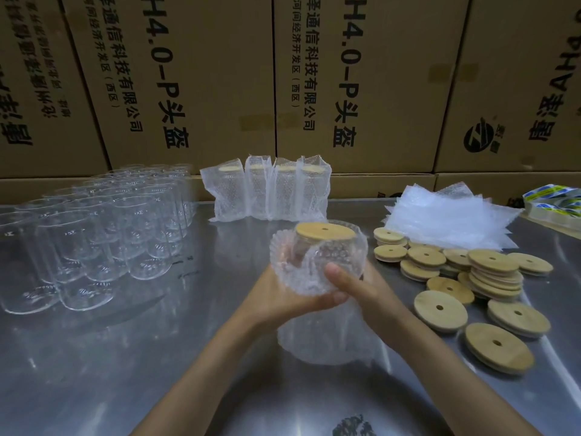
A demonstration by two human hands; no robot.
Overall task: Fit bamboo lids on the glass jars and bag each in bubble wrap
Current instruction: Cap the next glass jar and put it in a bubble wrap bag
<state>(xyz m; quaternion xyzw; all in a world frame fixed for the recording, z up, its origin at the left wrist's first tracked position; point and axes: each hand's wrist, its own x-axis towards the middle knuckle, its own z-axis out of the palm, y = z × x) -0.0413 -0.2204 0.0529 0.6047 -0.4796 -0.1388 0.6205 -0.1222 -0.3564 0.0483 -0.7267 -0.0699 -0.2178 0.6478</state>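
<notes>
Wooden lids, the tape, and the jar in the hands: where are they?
Loose wooden lids (440, 307): head view, flat top of one lid.
Tape rolls (553, 201): head view, printed side.
Jar being bagged (325, 231): head view, its bamboo lid.

The bubble wrap bag (317, 265) hides most of the glass jar; only its bamboo lid (325, 230) shows clearly. The left hand (283, 297) lies mostly behind the bag. At three o'clock, the tape rolls (556, 201) are cut by the edge. At nine o'clock, the far empty jars (151, 174) blur together, perhaps uncountable.
</notes>
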